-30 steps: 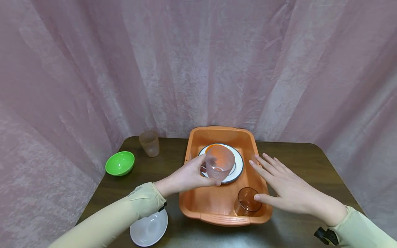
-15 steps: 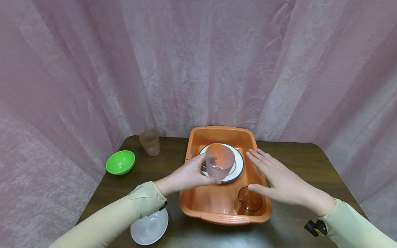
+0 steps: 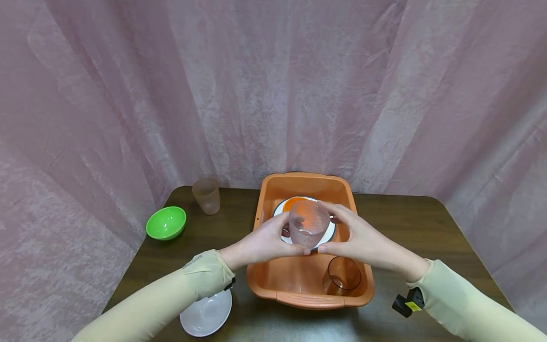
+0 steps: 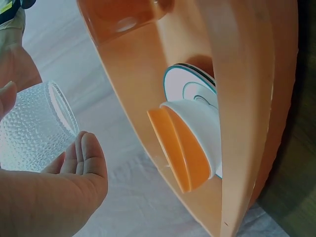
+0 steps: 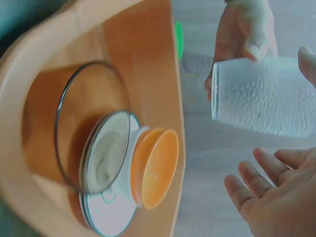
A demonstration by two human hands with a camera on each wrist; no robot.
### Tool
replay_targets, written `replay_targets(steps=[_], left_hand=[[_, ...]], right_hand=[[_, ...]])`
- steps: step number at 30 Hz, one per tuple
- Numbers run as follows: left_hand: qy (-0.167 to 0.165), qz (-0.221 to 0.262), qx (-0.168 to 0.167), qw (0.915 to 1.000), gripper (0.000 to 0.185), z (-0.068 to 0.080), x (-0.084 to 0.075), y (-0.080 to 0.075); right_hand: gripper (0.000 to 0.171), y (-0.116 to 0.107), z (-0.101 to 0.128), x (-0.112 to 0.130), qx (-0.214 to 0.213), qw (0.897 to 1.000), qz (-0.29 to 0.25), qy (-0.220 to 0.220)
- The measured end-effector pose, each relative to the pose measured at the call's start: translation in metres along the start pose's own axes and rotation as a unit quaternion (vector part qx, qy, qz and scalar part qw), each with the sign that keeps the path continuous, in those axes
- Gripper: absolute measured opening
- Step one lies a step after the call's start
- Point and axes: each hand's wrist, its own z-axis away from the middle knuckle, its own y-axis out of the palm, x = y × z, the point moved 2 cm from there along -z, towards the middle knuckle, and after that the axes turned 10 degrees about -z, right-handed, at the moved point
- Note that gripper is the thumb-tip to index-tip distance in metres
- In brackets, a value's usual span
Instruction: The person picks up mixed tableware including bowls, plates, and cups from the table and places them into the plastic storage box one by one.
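My left hand [image 3: 271, 243] grips a clear, textured drinking glass [image 3: 308, 225] above an orange plastic basin [image 3: 309, 300]. My right hand [image 3: 363, 237] is spread on the other side of that glass, its fingers apart from the glass in the right wrist view. Below them in the basin lies a stack: white plates [image 5: 111, 212] with dark rims, a white bowl [image 4: 197, 126] and orange bowls [image 5: 160, 168] on top. A smooth see-through glass [image 3: 342, 277] stands in the basin's front right corner.
Left of the basin, a frosted tumbler [image 3: 207, 196] stands near the back edge of the wooden table [image 3: 406, 223]. A green bowl [image 3: 165, 223] sits at the far left. A white saucer [image 3: 207, 314] lies near the front. Pink curtains [image 3: 273, 95] hang behind.
My right hand has moved left from over the basin's right rim to beside the textured glass. The left hand and that glass have shifted slightly right.
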Motion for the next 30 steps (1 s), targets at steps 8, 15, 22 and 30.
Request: replay_targets(steps=[8, 15, 22, 30], left_hand=[[0.002, 0.004, 0.008, 1.0, 0.064, 0.0, -0.001, 0.001], [0.004, 0.002, 0.007, 1.0, 0.061, 0.001, -0.001, 0.002], [0.005, 0.013, 0.009, 0.9999, 0.059, 0.002, 0.0, 0.003], [0.018, 0.027, 0.021, 0.9992, 0.06, 0.005, 0.006, 0.003]], right_hand=[[0.079, 0.008, -0.009, 0.006, -0.003, 0.999, -0.048, -0.008], [0.08, 0.013, -0.011, 0.004, -0.012, 0.997, -0.072, 0.012], [0.077, 0.016, -0.012, 0.003, -0.006, 0.995, -0.101, 0.013], [0.075, 0.02, -0.014, 0.001, 0.006, 0.993, -0.113, 0.017]])
